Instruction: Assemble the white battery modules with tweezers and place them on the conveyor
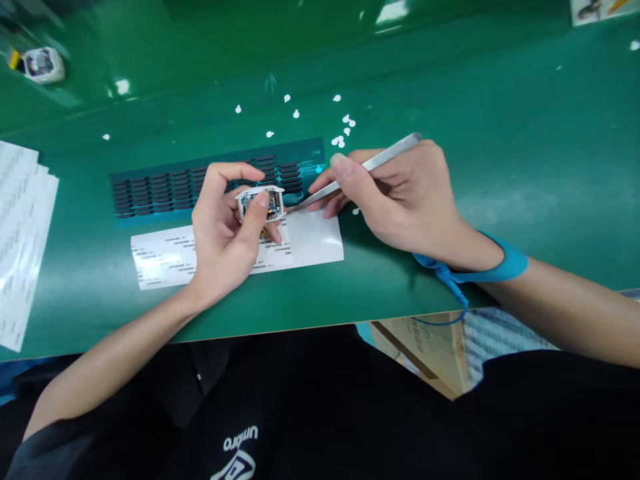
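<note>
My left hand [223, 230] holds a small white device housing [260, 202] with its open inside facing up, thumb and fingers pinched around its edges. My right hand [400, 197] grips metal tweezers [360, 171], and their tip touches the housing's right edge. A blue wrist strap [500, 267] circles my right wrist. Under the hands lies a white label sheet [165, 257] with small printed labels. Behind it lies a dark blue sheet [165, 190] carrying rows of small black pads.
The green bench [500, 133] carries scattered white round backing bits [343, 130] behind my hands. A stack of white label sheets [20, 233] lies at the left edge. Another white device [44, 65] sits at the far left back. A cardboard box [430, 347] shows below the bench edge.
</note>
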Tool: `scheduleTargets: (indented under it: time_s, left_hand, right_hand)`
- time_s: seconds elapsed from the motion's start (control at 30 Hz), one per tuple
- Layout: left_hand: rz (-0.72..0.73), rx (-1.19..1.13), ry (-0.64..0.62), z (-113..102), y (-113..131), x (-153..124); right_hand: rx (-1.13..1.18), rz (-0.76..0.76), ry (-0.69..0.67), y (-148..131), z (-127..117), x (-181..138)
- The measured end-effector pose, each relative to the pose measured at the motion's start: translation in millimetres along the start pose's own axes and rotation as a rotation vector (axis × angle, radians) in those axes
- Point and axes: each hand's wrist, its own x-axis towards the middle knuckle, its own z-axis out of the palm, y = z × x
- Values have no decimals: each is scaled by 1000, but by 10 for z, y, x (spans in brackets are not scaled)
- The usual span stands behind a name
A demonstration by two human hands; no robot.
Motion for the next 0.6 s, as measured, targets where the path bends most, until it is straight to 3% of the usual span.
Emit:
scheduleTargets:
  time_s: [0.43, 0.6]
  left_hand:
    - [28, -19, 32, 41, -22, -21]
    - [18, -36, 27, 41, -11, -15]
  right_hand:
    - [185, 102, -5, 60, 38, 40]
    - [192, 114, -63, 68, 12, 59]
